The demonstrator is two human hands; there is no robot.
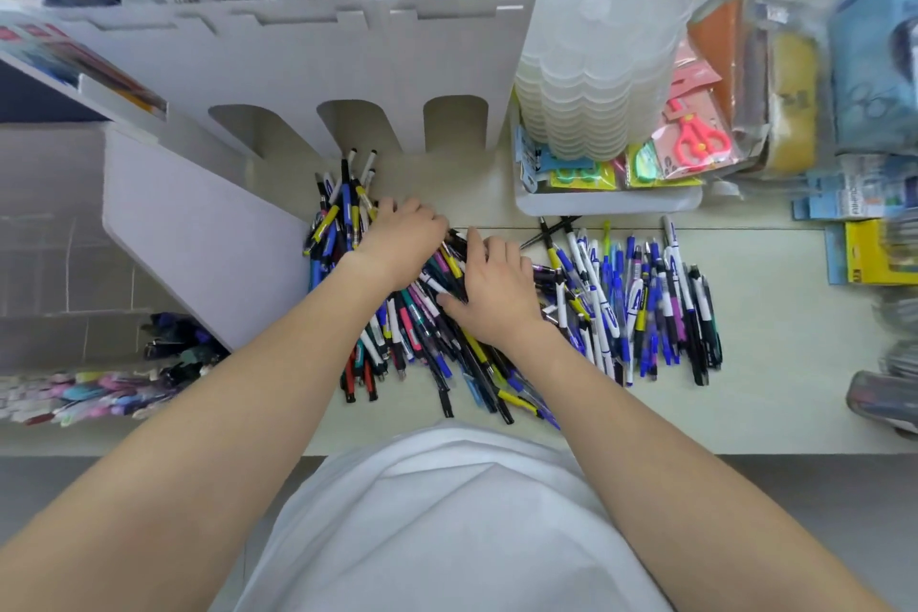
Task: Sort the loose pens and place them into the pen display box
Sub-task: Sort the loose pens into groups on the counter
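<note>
A big heap of loose pens (437, 343) in blue, black, yellow, white and pink lies on the cream table in front of me. My left hand (402, 246) is on the heap's far left part, fingers curled down into a bunch of pens, fingertips hidden. My right hand (497, 293) lies flat on the heap's middle, fingers reaching toward the left hand, thumb spread to the left. The white pen display box (298, 65) stands behind the heap, with three arched slots low on its front.
A tidy row of blue and white pens (641, 308) lies to the right of the heap. A stack of clear flower-shaped trays (601, 45) and packaged scissors (695, 139) stand at the back right. More pens (99, 388) fill a holder at the left.
</note>
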